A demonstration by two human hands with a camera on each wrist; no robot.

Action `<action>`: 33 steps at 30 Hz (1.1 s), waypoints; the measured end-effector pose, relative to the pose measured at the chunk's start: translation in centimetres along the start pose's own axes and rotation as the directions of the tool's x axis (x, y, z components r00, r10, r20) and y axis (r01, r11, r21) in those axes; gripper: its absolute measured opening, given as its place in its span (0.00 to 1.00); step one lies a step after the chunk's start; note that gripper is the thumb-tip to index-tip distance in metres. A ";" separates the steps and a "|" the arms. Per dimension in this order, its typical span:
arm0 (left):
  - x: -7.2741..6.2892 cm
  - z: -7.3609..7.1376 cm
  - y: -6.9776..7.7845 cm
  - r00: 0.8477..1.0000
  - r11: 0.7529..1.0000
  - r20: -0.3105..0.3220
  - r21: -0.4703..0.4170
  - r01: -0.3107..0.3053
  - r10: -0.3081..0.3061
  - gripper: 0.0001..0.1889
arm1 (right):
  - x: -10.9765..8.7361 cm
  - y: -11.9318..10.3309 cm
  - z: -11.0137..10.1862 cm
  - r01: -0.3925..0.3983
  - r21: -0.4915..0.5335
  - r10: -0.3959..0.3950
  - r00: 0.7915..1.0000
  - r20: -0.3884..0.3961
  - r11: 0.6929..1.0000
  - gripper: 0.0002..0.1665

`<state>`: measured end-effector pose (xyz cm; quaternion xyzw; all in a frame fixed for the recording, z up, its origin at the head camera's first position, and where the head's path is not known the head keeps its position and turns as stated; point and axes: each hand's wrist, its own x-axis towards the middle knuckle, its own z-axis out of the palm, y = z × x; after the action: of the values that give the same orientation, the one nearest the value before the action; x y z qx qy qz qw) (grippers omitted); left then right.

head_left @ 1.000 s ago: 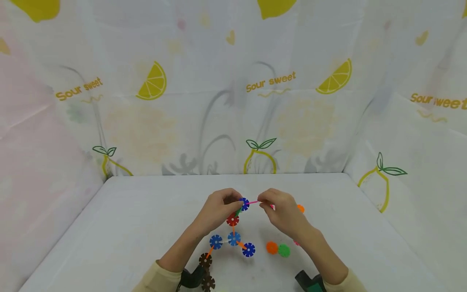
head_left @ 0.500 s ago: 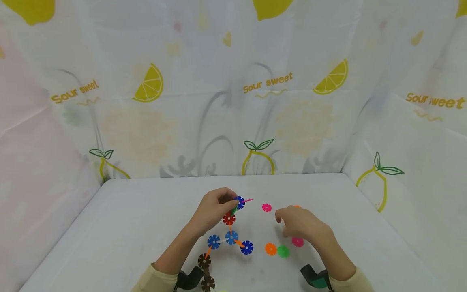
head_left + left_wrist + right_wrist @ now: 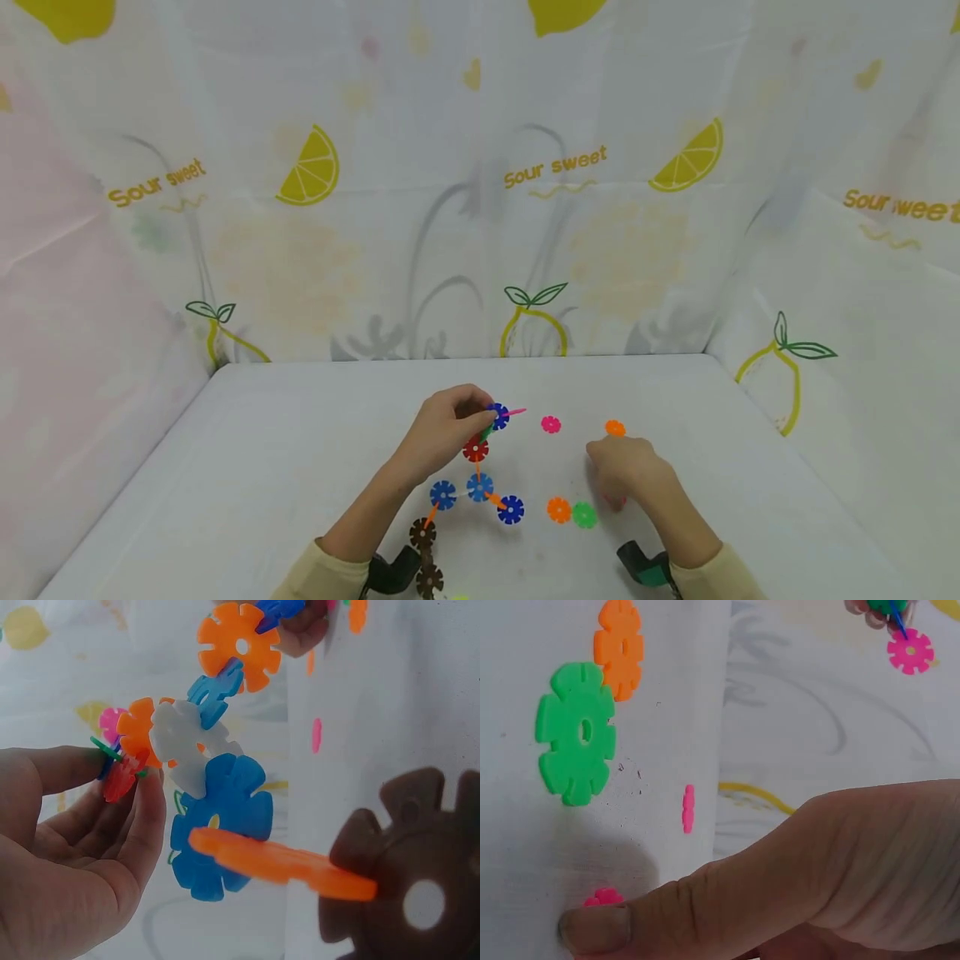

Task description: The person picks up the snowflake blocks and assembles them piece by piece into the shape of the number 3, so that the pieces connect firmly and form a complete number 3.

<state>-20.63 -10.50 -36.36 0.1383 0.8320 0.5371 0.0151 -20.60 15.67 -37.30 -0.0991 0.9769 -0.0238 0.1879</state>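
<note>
My left hand (image 3: 453, 425) pinches a green notched flower disc (image 3: 96, 742) in a chain of interlocking plastic discs. Beside those fingers are a red disc (image 3: 476, 450), a dark blue disc (image 3: 498, 416) and a pink disc (image 3: 910, 652) at the chain's end. The chain runs toward me through a white disc (image 3: 187, 742), blue discs and brown discs (image 3: 422, 533). My right hand (image 3: 630, 469) is low over the table at the right, its thumb overlapping a loose pink disc (image 3: 604, 895); its other fingertips are hidden, so I cannot tell whether they grip it.
An orange disc (image 3: 558, 510) and a bright green disc (image 3: 584, 515) lie side by side on the white table (image 3: 300, 442). Farther back are another pink disc (image 3: 551, 425) and another orange disc (image 3: 615, 427). A lemon-print cloth (image 3: 450, 208) hangs behind the table.
My right hand has let go of the pink disc at the chain's end, moved right and toward me, and come down over a loose pink disc. My left hand keeps its hold.
</note>
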 end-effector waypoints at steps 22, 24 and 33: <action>0.1 0.2 -0.3 1.000 0.999 -0.003 0.021 0.024 -0.024 0.06 | 0.7 0.8 0.4 0.099 0.139 -0.085 0.991 -0.102 0.985 0.07; 0.1 0.2 -0.3 1.000 0.999 -0.004 0.022 0.025 -0.025 0.06 | 0.6 0.9 0.2 0.111 0.150 -0.093 0.988 -0.120 0.982 0.08; 0.1 0.2 -0.4 1.000 0.999 -0.009 0.030 0.021 -0.020 0.06 | 0.9 1.4 0.2 0.158 0.175 -0.130 0.978 -0.164 0.972 0.13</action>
<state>-20.82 -10.41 -36.84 0.1278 0.8414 0.5248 0.0151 -21.65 16.86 -37.95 -0.1499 0.9719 -0.1363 0.1197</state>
